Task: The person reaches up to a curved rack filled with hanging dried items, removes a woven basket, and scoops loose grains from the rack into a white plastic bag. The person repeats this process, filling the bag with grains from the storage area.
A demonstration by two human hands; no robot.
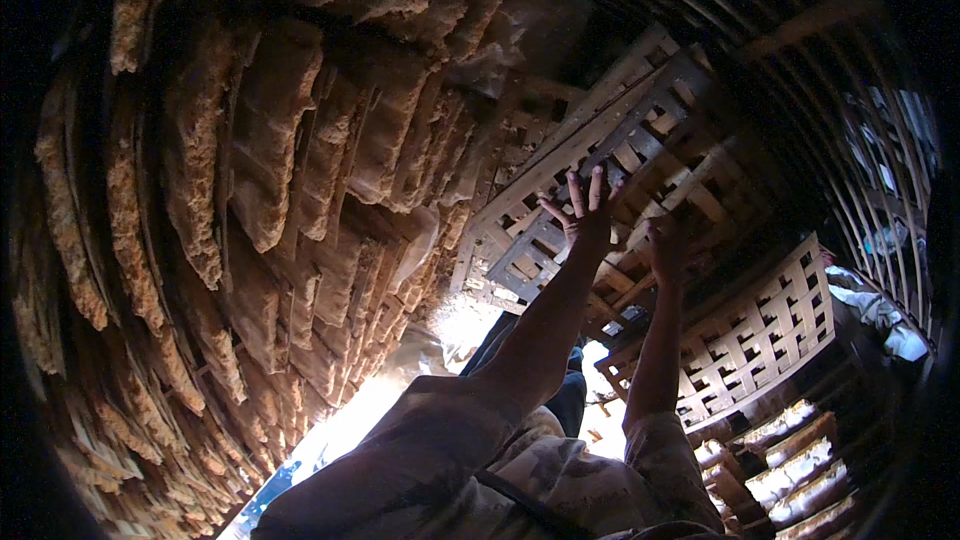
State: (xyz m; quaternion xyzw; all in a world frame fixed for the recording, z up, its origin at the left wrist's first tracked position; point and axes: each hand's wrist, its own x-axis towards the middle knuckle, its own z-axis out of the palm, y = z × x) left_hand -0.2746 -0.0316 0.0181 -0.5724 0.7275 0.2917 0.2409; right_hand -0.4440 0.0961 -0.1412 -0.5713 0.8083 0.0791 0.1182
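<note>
My left hand (589, 221) is stretched out with its fingers spread apart, over woven slat lattice trays (517, 251). Nothing shows in its grasp. To its right, my right hand (667, 244) is raised close to the same lattice. It lies in shadow, so its fingers and any contact are unclear. The trays look like wood or bamboo strips, lying tilted and partly overlapping beyond both hands. A further pale lattice panel (757, 330) stands to the right of my right forearm.
Rows of thick brown slabs (266, 142) with rough crumbly edges fill racks on the left. Lower right, more slabs (799, 484) catch bright light. Curved slats (832, 150) line the dark upper right, near crumpled pale sheeting (870, 307).
</note>
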